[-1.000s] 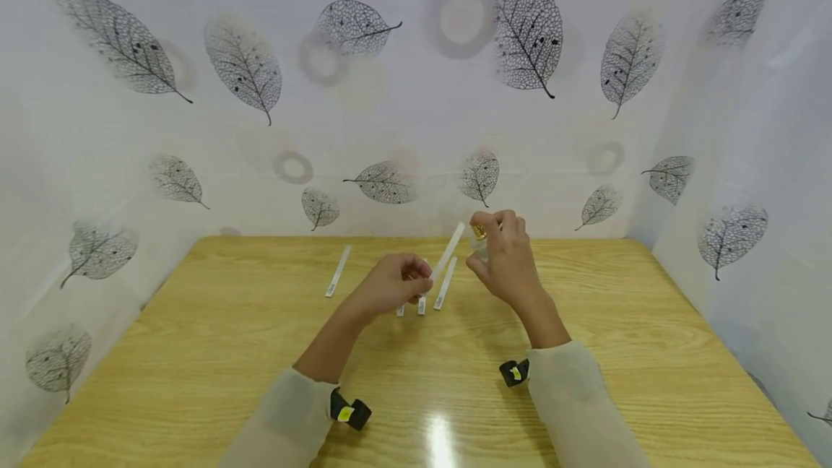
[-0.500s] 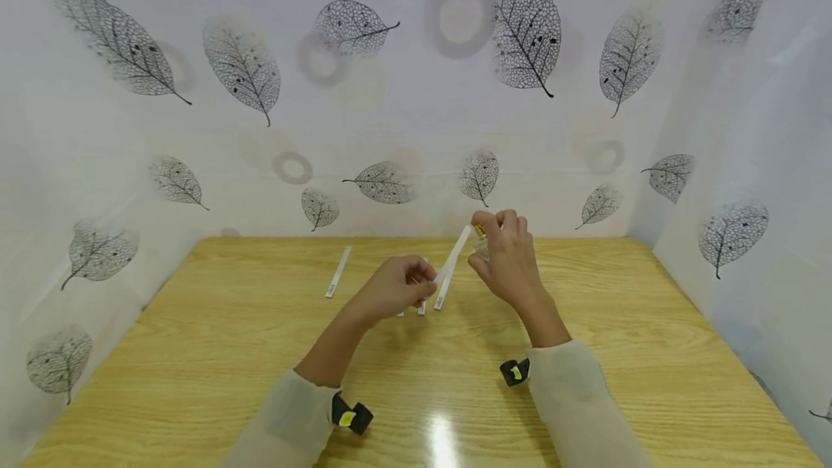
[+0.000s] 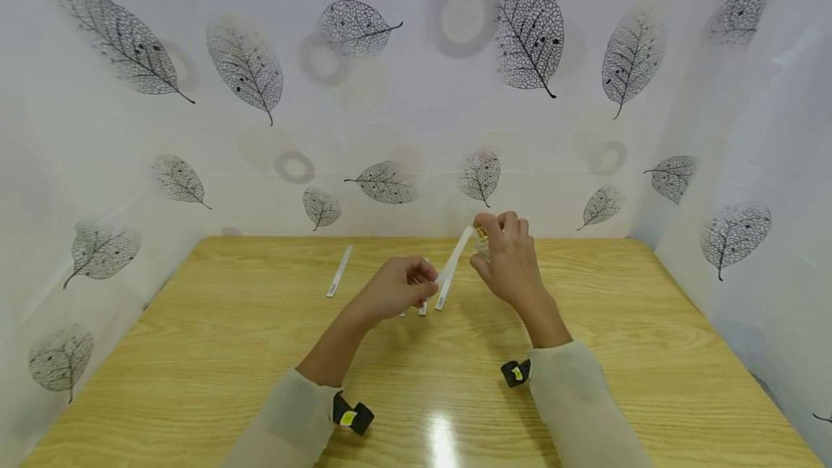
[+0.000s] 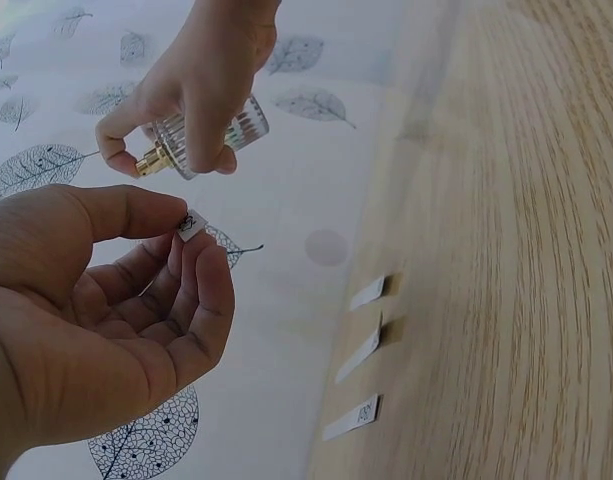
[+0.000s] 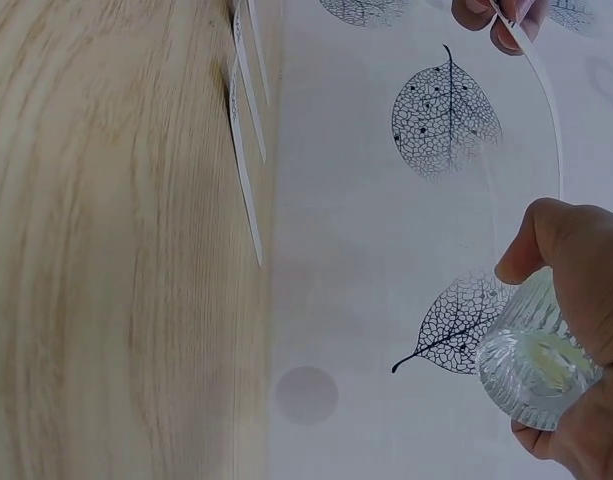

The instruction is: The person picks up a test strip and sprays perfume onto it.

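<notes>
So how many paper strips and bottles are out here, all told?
Paper strips lying on the table: 4
Paper strip pinched in the left hand: 1
Glass bottle in the right hand: 1
Total: 6

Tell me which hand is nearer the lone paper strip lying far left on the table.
Left. The left hand is just right of that lone strip, pinching another strip; the right hand, gripping a glass bottle, is farther right.
</notes>
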A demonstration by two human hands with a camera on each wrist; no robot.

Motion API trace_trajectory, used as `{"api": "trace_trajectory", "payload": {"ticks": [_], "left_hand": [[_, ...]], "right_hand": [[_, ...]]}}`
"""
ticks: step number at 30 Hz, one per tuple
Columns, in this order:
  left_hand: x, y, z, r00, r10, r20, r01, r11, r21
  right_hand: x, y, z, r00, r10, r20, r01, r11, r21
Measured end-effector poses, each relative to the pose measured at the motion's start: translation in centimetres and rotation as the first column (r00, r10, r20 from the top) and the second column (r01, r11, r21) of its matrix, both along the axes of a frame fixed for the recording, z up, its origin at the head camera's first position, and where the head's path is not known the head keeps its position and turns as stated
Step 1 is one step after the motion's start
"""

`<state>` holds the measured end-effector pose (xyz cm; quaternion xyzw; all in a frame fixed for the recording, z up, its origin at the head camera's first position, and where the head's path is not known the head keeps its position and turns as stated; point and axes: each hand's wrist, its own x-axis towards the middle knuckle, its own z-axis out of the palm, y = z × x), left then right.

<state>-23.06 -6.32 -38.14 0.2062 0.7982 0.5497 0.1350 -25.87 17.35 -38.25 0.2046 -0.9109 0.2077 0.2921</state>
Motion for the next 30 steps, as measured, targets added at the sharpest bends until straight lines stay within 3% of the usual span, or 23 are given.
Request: {"api": "trace_trajectory", "payload": {"ticks": [30], "left_hand": [[-0.12,-0.03,0.06,1.0,-0.006,0.011,0.006,1.0,-0.002]], "right_hand": [[-0.06,0.02,-0.22,1.0,0.003,0.025,-0.003,1.0,-0.011]]}}
